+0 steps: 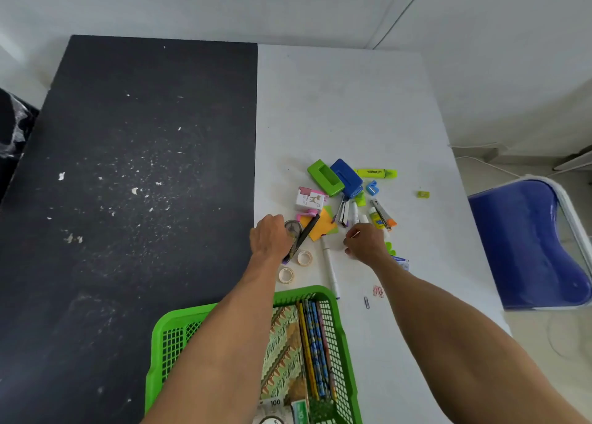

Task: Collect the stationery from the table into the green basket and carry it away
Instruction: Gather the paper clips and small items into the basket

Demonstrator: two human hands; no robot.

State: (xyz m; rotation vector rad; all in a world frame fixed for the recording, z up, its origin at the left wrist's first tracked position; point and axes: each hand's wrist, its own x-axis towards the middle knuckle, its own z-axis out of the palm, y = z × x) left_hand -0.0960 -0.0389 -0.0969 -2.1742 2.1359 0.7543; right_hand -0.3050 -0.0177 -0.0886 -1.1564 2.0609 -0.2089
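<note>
Head view, green mesh basket (169,337), pencils (315,343) inside

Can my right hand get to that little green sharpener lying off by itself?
Probably yes. The sharpener lies alone on bare table, beyond and right of your right hand, with nothing on it. Its fingers seem to pinch something thin, which may hinder a grasp.

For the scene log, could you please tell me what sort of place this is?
Probably a plain office or study room: a white table strewn with stationery, a blue chair beside it, bare white walls.
</note>
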